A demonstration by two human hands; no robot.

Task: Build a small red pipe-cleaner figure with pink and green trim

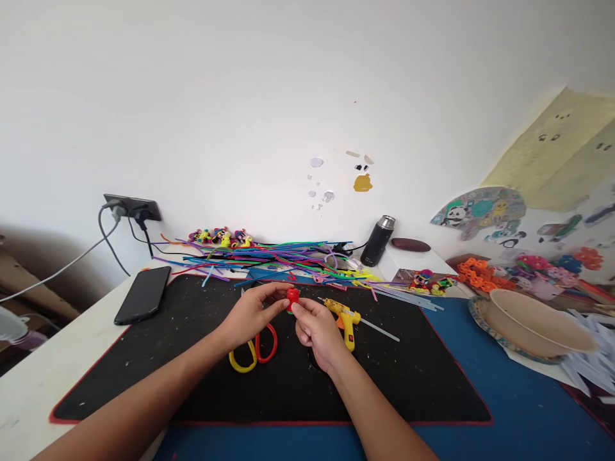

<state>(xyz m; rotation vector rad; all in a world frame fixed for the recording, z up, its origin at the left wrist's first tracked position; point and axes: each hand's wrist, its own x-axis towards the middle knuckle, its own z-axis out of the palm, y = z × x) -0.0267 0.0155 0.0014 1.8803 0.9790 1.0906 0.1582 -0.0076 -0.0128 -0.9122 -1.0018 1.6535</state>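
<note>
Pinching a small red piece (293, 297) over a black mat (394, 384), near the middle of the view. Pressing on it from 9 o'clock with thumb and fingertips of the left grip (247, 317) together; pressing on it from 4 o'clock with the right grip (321, 333), likewise pinched tight. Showing a speck of green at the piece's 6 o'clock end.

Taking the piece as the clock's centre, having scissors (257, 349) at 7 o'clock, with one yellow ring and one red, and with blades partly hidden behind the left grip. Having a yellow glue gun (352, 320) between 3 and 4 o'clock, just beyond the right grip, with a pale stick (379, 330) jutting toward 4 o'clock from its back end.

Facing a heap of pipe cleaners (273, 256) at 12 o'clock, figures (223, 237) at 10, and a flask (378, 241) at 2, leaning. Seeing a phone (143, 296) flat on the table (288, 443) at 9 o'clock, and a bowl (538, 323) well apart at 3.
</note>
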